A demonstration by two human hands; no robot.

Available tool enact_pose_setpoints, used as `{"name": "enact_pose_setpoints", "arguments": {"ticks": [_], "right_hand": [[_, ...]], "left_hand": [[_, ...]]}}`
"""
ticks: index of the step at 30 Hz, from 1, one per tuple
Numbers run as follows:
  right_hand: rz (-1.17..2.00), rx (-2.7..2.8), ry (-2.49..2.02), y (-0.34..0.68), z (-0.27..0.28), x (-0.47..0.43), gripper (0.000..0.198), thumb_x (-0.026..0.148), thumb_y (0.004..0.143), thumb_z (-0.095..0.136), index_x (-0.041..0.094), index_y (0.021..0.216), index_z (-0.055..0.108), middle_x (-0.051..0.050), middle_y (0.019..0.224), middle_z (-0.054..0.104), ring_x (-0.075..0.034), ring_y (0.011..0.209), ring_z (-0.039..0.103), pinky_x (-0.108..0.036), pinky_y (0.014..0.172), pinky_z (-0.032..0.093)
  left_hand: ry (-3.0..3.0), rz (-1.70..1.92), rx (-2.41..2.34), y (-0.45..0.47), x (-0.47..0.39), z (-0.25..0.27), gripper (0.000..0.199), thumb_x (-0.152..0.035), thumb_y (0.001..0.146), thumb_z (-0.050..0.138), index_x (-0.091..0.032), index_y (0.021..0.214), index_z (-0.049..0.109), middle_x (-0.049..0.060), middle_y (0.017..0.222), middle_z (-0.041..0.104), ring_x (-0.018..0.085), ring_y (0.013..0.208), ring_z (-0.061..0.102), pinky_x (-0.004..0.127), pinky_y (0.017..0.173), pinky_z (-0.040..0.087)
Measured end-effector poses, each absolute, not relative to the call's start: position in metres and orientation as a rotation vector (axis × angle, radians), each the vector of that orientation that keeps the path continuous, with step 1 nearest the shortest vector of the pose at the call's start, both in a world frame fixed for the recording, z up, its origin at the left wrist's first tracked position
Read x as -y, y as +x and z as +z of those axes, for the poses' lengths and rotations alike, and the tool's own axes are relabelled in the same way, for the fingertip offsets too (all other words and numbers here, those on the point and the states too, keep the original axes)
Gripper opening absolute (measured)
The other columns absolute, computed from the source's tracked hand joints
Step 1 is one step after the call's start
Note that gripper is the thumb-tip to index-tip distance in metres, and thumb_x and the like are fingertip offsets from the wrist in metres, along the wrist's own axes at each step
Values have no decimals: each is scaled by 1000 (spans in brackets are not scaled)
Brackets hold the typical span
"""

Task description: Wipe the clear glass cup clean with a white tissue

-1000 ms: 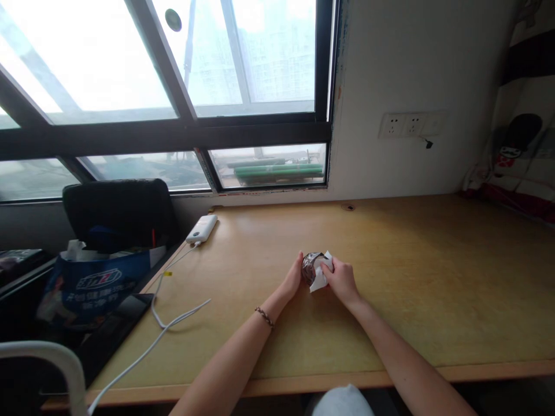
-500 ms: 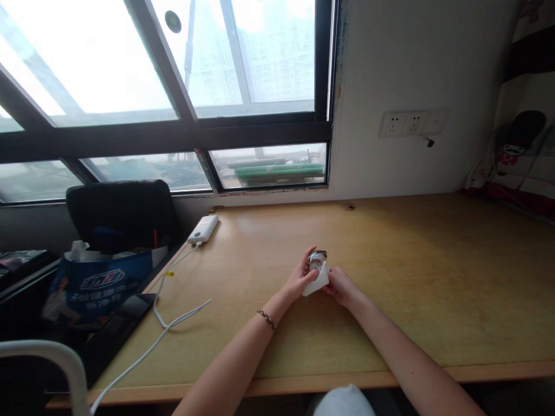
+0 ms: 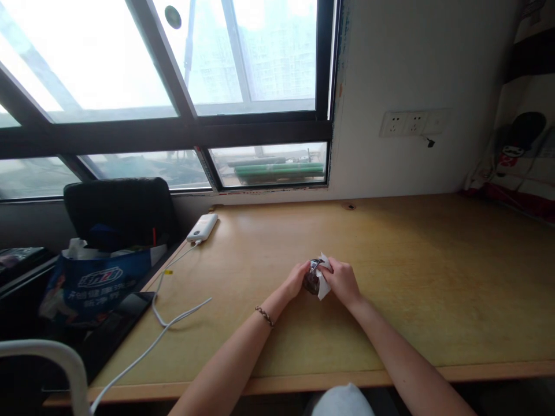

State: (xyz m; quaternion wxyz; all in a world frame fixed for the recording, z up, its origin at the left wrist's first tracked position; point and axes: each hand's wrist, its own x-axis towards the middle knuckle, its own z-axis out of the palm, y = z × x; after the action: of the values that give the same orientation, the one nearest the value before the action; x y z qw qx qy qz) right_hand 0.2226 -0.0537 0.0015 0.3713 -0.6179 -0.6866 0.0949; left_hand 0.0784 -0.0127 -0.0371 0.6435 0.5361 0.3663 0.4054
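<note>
Near the middle of the table, our left hand cups the small dark wrapped object steady while our right hand fingers pinch its white wrapper, keeping it braced between both.

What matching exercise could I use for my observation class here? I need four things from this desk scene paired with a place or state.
Things:
1. small dark wrapped object
2. white power bank
3. blue bag
4. wall sockets

Places or states:
A. on the wall right of the window
B. held between the left hand and right hand, with white paper against it
C. beside the desk's left edge, in front of a black chair
D. at the desk's far left corner, with a white cable plugged in

Pairs: 1-B, 2-D, 3-C, 4-A
</note>
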Motion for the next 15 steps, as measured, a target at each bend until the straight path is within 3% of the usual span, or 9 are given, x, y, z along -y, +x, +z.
{"name": "enact_pose_setpoints", "arguments": {"ticks": [6,12,15], "right_hand": [[276,1872,-1466,225,7,58,25,36,80,43,18,71,57,-5,67,61,-15,63,54,-22,57,33],[426,1602,-1473,218,4,54,38,46,77,43,17,57,58,-1,49,55,-12,47,46,-22,47,29],[586,1430,-1456,218,2,51,42,51,73,45,15,61,62,0,49,56,-12,47,47,-20,44,30]], "left_hand": [[1227,949,-807,80,19,-34,39,-49,70,48,-12,65,60,1,61,59,13,58,49,24,60,38],[1038,862,-793,83,23,-29,54,-60,70,36,-12,62,59,2,46,54,10,35,44,22,37,31],[958,879,-725,85,21,-27,59,-64,70,33,-11,61,58,4,47,55,10,34,44,22,35,31]]}}
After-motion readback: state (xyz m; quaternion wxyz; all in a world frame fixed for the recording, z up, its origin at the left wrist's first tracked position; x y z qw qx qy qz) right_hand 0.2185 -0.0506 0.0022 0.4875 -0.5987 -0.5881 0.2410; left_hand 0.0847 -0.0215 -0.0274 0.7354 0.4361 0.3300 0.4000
